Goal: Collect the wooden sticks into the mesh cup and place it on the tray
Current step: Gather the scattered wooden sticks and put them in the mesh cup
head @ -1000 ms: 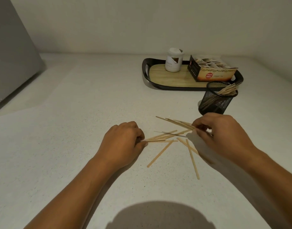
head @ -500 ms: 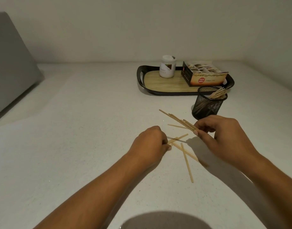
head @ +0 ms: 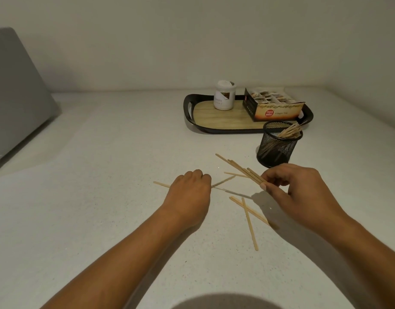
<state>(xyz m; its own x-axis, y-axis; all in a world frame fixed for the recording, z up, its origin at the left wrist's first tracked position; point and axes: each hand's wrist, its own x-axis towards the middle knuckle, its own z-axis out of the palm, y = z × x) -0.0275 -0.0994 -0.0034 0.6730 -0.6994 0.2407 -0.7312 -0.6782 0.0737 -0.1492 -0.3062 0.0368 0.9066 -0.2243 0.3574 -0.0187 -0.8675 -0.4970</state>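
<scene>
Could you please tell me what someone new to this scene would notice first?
Two bare hands work over wooden sticks scattered mid-counter: the right hand pinches a fanned bunch of sticks, the left hand is closed over another. Behind them a black mesh cup already holds sticks, just in front of a tray carrying a white jar and a box.

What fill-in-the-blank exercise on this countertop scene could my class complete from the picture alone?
1. The right hand grips a bundle of wooden ____.
2. The mesh cup stands on the countertop, not on the ____.
3. The white jar stands on the tray beside an open ____.

Missing words: sticks; tray; box
</scene>
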